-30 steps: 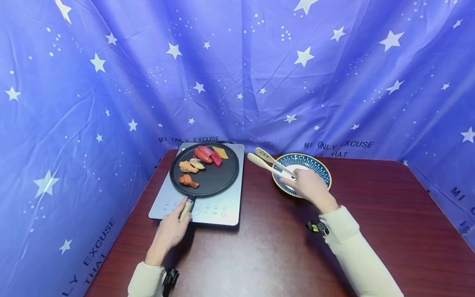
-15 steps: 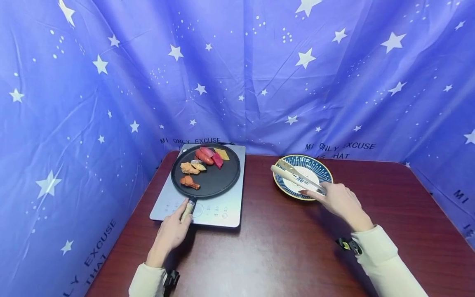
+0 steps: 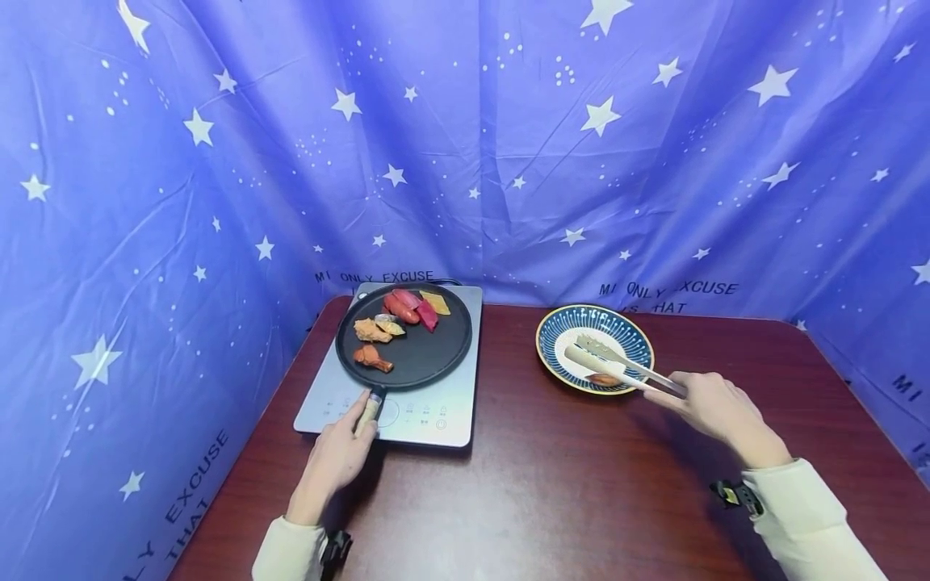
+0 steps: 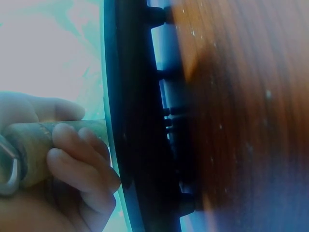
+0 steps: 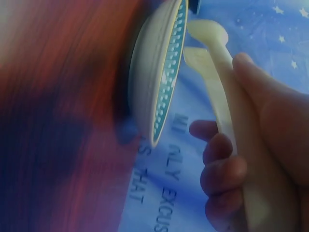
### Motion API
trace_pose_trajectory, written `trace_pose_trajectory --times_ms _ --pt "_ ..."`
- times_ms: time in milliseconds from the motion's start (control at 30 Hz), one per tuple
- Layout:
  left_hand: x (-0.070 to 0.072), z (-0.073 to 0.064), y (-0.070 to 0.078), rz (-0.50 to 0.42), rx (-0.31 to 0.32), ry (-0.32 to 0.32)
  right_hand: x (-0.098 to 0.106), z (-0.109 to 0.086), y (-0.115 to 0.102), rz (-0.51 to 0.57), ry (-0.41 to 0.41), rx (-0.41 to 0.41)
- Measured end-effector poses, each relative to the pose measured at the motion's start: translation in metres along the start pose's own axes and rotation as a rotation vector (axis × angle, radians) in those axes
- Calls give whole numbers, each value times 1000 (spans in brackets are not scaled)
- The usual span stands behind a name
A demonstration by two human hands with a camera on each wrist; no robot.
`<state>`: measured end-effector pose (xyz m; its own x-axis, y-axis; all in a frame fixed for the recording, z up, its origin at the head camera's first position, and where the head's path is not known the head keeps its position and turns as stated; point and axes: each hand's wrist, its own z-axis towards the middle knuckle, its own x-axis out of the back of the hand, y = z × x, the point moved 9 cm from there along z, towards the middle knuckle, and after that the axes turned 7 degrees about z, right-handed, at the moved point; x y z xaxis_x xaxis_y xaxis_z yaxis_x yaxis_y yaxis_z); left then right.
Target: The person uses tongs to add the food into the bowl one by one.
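Observation:
My left hand (image 3: 341, 452) grips the pale wooden handle (image 3: 368, 415) of a round black frying pan (image 3: 429, 355); the left wrist view shows fingers curled round that handle (image 4: 36, 145). In the pan lie a drumstick (image 3: 372, 357), a tan fried piece (image 3: 369, 330), a red sausage (image 3: 401, 307) and a yellow slice (image 3: 434, 303). My right hand (image 3: 719, 407) holds cream-tipped tongs (image 3: 617, 367), their tips apart, over a blue-patterned bowl (image 3: 563, 323). A small brown food piece (image 3: 602, 378) lies in the bowl, partly below the tongs. The right wrist view shows the tongs' tips (image 5: 205, 43) beside the bowl's rim.
Beneath the pan is a silver induction cooktop (image 3: 458, 420) with touch controls along its front. It stands on the left of a dark red wooden table (image 3: 523, 500). A blue curtain (image 3: 465, 161) with white stars hangs behind and at both sides.
My right hand has moved right and nearer, drawing the tongs from the bowl's left side to over its middle. The brown piece has come into sight in the bowl. My left hand stays on the handle.

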<state>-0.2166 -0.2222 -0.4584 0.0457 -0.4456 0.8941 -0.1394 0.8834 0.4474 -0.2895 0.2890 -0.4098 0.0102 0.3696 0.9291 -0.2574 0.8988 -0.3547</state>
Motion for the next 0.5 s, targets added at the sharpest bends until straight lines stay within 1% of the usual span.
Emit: trace_pose_trajectory --times_ms 233,500 --pt "2 -1 0 4 -4 4 8 -3 10 -32 -16 67" --pt "1 -1 1 2 -11 -3 18 -3 23 -50 -76 68"
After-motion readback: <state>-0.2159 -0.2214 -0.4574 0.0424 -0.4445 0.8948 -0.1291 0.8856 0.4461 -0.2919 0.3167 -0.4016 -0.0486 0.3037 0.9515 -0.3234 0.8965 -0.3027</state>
